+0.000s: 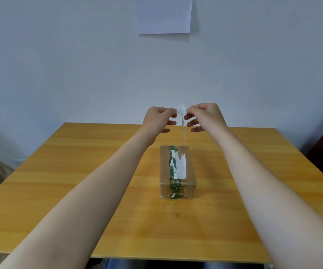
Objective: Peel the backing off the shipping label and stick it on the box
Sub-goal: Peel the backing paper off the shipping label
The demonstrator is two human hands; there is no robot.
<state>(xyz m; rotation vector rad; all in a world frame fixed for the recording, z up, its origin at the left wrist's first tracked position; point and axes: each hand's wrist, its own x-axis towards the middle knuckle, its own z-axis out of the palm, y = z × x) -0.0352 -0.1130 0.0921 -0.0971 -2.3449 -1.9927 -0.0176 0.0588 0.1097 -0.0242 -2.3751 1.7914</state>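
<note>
Your left hand [157, 118] and right hand [205, 115] are raised side by side above the far end of the surface [79, 171], and each pinches the top of the label [181, 110] between thumb and forefinger. The other fingers of both hands fan out loosely below the pinch and hold nothing. The pinching fingertips are mostly hidden behind the knuckles.

The label is hard to read. It is white against a pale wall [59, 65], and you see it almost edge-on, so below your fingers it shows only as a thin strip hanging down. Its lower tip ends just above the far edge of the box [177, 171]. I cannot tell which layer is backing and which is sticker, nor whether they have parted.

The box stands on the surface under your hands, apart from the label. Green printed tape runs along its top and down its near face, with torn white patches on top; the print is too blurred to read.

A sheet of paper [164, 16] hangs on the wall, its top cut off by the frame. Both forearms run out of view at the bottom.
</note>
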